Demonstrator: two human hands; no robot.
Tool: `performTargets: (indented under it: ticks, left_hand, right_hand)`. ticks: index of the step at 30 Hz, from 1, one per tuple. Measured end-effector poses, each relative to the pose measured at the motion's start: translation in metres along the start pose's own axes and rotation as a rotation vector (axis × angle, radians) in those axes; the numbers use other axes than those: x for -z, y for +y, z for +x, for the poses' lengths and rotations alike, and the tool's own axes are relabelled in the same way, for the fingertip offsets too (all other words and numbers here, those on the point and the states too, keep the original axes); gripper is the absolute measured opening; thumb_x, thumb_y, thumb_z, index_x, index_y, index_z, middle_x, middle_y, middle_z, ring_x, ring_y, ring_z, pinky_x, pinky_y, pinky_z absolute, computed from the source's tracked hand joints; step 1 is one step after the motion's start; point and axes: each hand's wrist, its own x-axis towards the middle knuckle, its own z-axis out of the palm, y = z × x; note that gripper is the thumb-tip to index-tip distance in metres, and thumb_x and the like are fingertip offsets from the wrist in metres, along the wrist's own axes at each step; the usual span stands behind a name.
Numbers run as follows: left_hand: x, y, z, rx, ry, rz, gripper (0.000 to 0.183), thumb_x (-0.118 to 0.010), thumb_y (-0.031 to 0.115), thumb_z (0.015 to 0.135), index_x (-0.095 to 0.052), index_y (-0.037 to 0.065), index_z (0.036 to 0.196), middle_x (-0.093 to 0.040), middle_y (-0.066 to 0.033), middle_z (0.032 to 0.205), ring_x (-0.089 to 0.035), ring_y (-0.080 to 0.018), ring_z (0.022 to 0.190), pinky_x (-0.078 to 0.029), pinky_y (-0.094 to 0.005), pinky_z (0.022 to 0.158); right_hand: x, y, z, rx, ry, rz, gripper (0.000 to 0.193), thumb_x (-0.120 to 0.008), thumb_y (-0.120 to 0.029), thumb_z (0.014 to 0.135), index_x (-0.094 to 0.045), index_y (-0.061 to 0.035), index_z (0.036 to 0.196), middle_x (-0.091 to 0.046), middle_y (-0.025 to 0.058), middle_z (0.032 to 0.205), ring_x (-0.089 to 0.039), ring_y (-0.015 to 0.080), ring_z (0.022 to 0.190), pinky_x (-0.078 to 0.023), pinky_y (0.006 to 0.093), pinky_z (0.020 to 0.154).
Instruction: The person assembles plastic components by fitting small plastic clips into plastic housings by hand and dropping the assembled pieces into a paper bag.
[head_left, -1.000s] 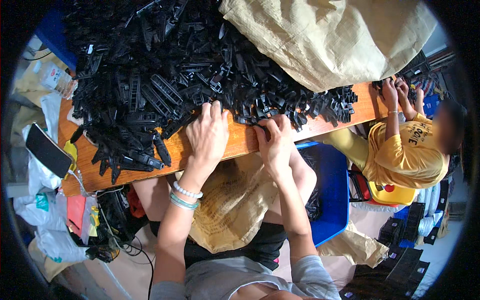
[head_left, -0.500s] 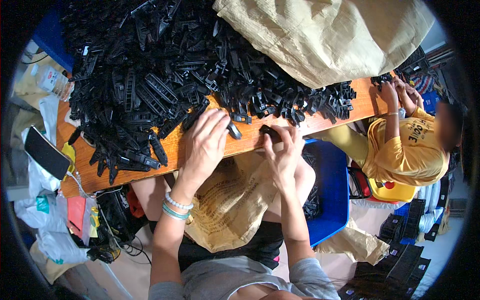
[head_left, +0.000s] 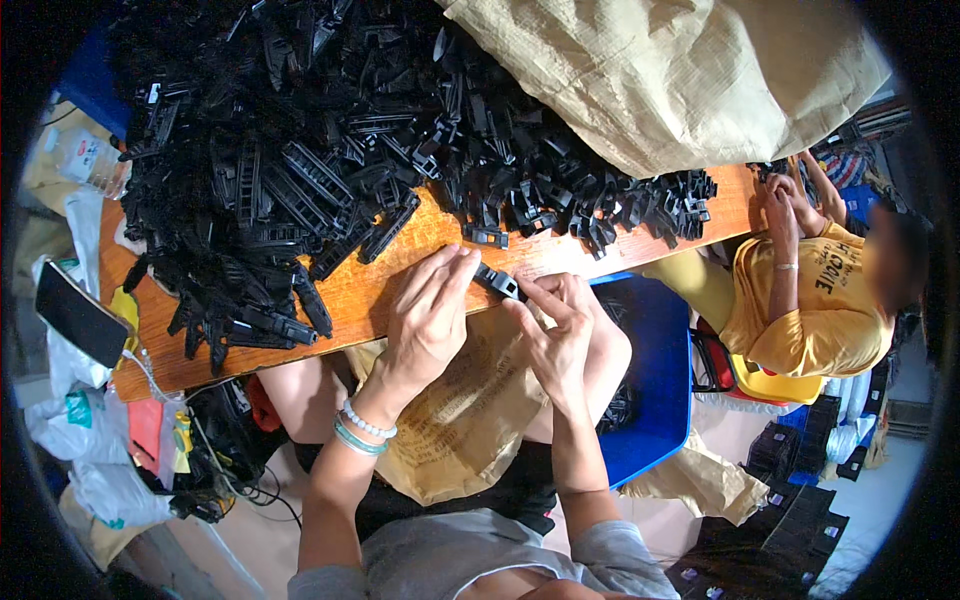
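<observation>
Between my hands, over the table's near edge, is a small dark plastic part, long and narrow with a pale opening at its right end. My left hand has its fingers together at the part's left end, bracelets on the wrist. At the other end, the thumb and index finger of my right hand pinch it. A large heap of similar black plastic parts covers the far side of the wooden table. Some of these parts have ladder-like ribs.
A tan woven sack lies over the heap's right side. Brown sacking covers my lap, beside a blue bin. A phone and a plastic bottle are at the left. A person in yellow works at the right.
My hands have come closer together. The left hand has moved down and right, and the plastic parts at each hand have given way to one part held between both.
</observation>
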Motion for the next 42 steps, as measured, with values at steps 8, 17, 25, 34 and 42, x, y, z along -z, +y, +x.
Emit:
performTargets:
  ticks: [8,17,25,34,42]
  left_hand:
    - [0.007,-0.001,0.006,0.047,0.052,-0.102,0.03,-0.061,-0.003,0.085,-0.061,-0.003,0.115,-0.065,-0.0196,0.101,-0.064,-0.0342,0.093,-0.052,-0.0421,0.082]
    - [0.037,-0.021,0.016,0.111,0.056,0.585,0.012,-0.06,0.004,0.086,-0.058,-0.002,0.096,-0.055,-0.0139,0.096,-0.053,-0.0305,0.088,-0.044,-0.0417,0.077]
    - [0.039,-0.012,-0.006,-0.008,-0.023,0.295,0.016,-0.063,-0.002,0.083,-0.057,-0.004,0.097,-0.059,-0.0178,0.104,-0.058,-0.0342,0.094,-0.049,-0.0427,0.081]
    - [0.041,-0.017,-0.01,0.058,-0.048,-0.087,0.027,-0.066,-0.008,0.08,-0.058,-0.001,0.105,-0.063,-0.0155,0.096,-0.063,-0.0335,0.089,-0.052,-0.04,0.078]
    - [0.041,-0.018,-0.011,0.138,-0.051,-0.149,0.029,-0.065,-0.007,0.081,-0.059,-0.002,0.11,-0.064,-0.0164,0.099,-0.064,-0.0331,0.091,-0.053,-0.0394,0.079]
  right_hand:
    - [-0.013,0.008,0.0,0.101,0.051,0.099,0.031,-0.08,-0.009,0.073,-0.072,-0.0022,0.103,-0.062,0.0087,0.093,-0.057,0.025,0.09,-0.044,0.0344,0.082]
    - [-0.014,-0.01,0.03,0.247,-0.04,0.021,0.031,-0.072,-0.011,0.082,-0.064,-0.0017,0.111,-0.059,0.0148,0.106,-0.059,0.0343,0.097,-0.05,0.0397,0.082]
    - [-0.032,0.001,0.049,0.248,0.034,0.059,0.029,-0.07,0.003,0.08,-0.065,-0.0021,0.109,-0.06,0.008,0.1,-0.059,0.0188,0.093,-0.048,0.0294,0.076]
    - [-0.018,-0.004,0.04,0.239,-0.257,0.331,0.024,-0.071,-0.001,0.078,-0.069,-0.0002,0.102,-0.061,0.0076,0.1,-0.057,0.0172,0.093,-0.047,0.0299,0.083]
    - [0.016,0.008,0.052,0.178,-0.441,0.196,0.032,-0.076,-0.003,0.076,-0.071,-0.0002,0.107,-0.065,0.0075,0.093,-0.059,0.0196,0.09,-0.046,0.0286,0.081]
